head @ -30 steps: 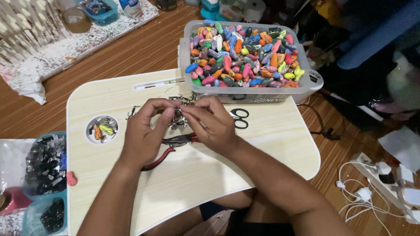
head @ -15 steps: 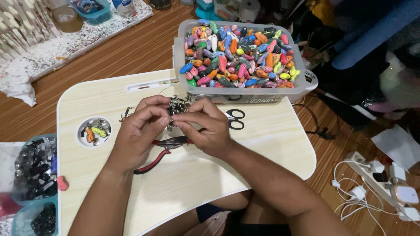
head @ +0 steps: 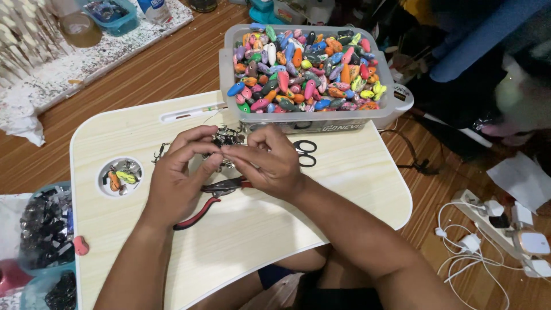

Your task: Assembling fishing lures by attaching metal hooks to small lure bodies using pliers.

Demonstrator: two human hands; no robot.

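Both hands, left hand [head: 181, 172] and right hand [head: 270, 163], are pinched around a small tangled cluster of metal hooks [head: 225, 139], judged light, prickly and best gripped by its rings, just above the red-handled pliers [head: 213, 198].

Reddish wooden plank floor [head: 143, 74] (warm indoor light), pale lap table [head: 344, 189], white power strip [head: 505, 227] with cables
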